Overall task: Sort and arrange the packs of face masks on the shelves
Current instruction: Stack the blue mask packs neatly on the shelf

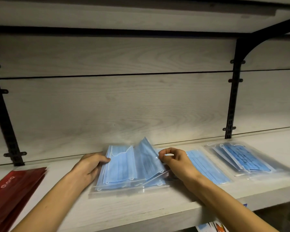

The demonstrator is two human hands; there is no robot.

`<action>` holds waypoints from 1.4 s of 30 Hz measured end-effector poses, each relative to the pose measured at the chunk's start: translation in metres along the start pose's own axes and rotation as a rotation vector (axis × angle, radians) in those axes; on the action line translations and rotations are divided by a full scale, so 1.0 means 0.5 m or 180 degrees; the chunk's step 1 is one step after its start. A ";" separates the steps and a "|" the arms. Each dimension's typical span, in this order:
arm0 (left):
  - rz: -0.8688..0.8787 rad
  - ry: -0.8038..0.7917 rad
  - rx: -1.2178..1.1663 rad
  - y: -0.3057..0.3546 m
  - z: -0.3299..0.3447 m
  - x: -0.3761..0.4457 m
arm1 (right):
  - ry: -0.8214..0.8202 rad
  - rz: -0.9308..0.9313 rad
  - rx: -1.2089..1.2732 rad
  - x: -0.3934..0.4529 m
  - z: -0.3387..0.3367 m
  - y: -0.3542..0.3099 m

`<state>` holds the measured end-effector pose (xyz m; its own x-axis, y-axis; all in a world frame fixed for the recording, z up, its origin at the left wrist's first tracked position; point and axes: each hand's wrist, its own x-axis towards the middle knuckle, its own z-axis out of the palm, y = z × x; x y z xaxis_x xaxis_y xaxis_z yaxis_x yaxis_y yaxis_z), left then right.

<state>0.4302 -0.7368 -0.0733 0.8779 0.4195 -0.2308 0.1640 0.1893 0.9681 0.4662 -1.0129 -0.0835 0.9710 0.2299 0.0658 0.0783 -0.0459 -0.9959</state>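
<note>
A clear pack of blue face masks [122, 168] lies flat near the middle of the pale wooden shelf [117, 210], with the left hand [89, 166] gripping its left edge, thumb on top. The right hand [172, 159] pinches the edge of a second pack [148, 160] tilted up against the first, though blur makes the exact grip hard to judge. Further right lie a loose-looking blue mask pack [206, 166] and a stacked pack [241, 158]; red packets [12, 190] sit at far left.
</note>
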 end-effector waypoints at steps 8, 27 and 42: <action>-0.0048 0.0184 -0.0386 0.010 -0.019 0.008 | 0.0436 -0.0263 0.0806 0.011 -0.006 -0.011; 0.0158 -0.0235 -0.0041 -0.010 0.012 0.003 | 0.0455 -0.0256 0.0085 0.009 0.011 -0.003; 0.0906 -0.0150 0.1363 -0.032 0.032 -0.014 | 0.0270 -0.1061 -0.2968 0.003 0.005 0.035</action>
<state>0.4284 -0.7569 -0.0858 0.9323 0.3593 0.0426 0.0766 -0.3112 0.9473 0.4686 -1.0110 -0.1010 0.8771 0.3014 0.3739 0.4611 -0.7460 -0.4804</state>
